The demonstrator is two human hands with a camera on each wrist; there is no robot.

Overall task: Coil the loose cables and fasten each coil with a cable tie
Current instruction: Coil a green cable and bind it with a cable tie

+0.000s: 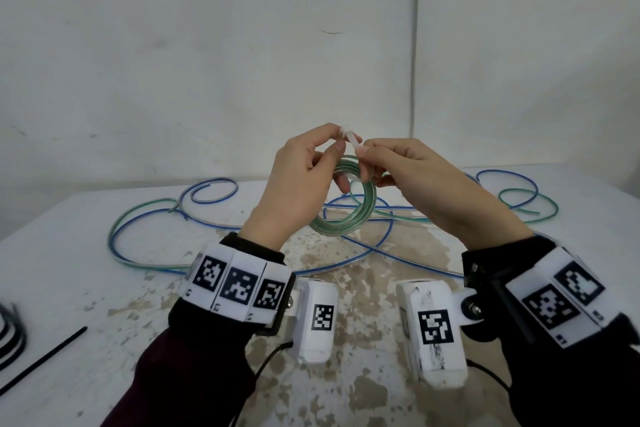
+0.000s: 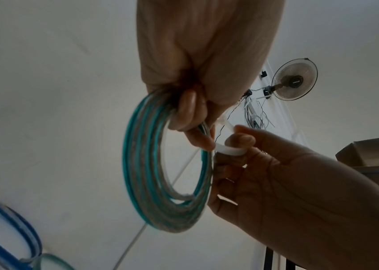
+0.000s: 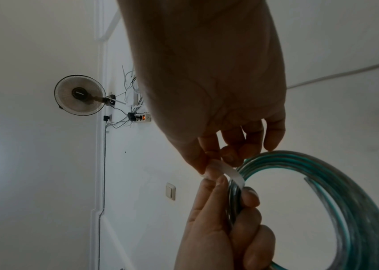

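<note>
Green translucent cable coil is up in the air between our hands, above the bench, ring hanging roughly vertical. White plastic cable tie loops over the coil's top strands.

Left hand: thumb and forefinger pinch the tie's head end, lower fingers curl round the coil strands. Left wrist view shows those fingertips clamped on the bundle, the tie arcing across to the other hand.

Right hand: thumb and forefinger pinch the tie's free strap just beside the left fingertips. Right wrist view confirms the pinch on the white strap, with the coil curving off to the right. So both grips are closed: left on coil plus tie, right on tie only.

Further out, on the bench under the coil: loose blue and green translucent cables sprawled in open loops from left to right, not coiled. Thin black cable tie lies flat near the left edge, and dark coiled cables are cut off by the frame beside it. Bench surface is white with worn brown patches.
</note>
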